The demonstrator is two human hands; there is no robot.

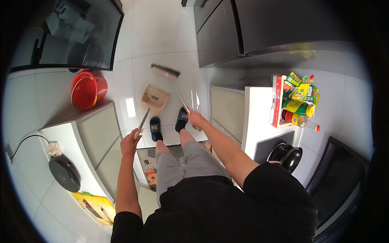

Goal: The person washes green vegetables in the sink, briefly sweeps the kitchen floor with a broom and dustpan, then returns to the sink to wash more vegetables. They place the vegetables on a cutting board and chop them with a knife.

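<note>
My left hand (130, 142) grips the end of the long handle of a pale pink dustpan (155, 96), whose pan is over the white tiled floor ahead of my feet. Around the handle of a broom (165, 70) my right hand (197, 119) is closed. The broom's head, with dark bristles, lies beyond the dustpan, a short way apart from it, and its handle looks blurred. Specks of dirt show in the pan. Both my feet, in dark blue slippers (155, 127), stand on the tiles just behind the dustpan.
A red bucket (86, 91) stands at the left by a glass-fronted door (100, 39). White counters (253, 106) flank me, one bearing bottles (299, 108) and packets, the other a round black appliance (64, 173) and a yellow cutting board (97, 205) with a knife. A patterned mat (149, 161) lies beneath me.
</note>
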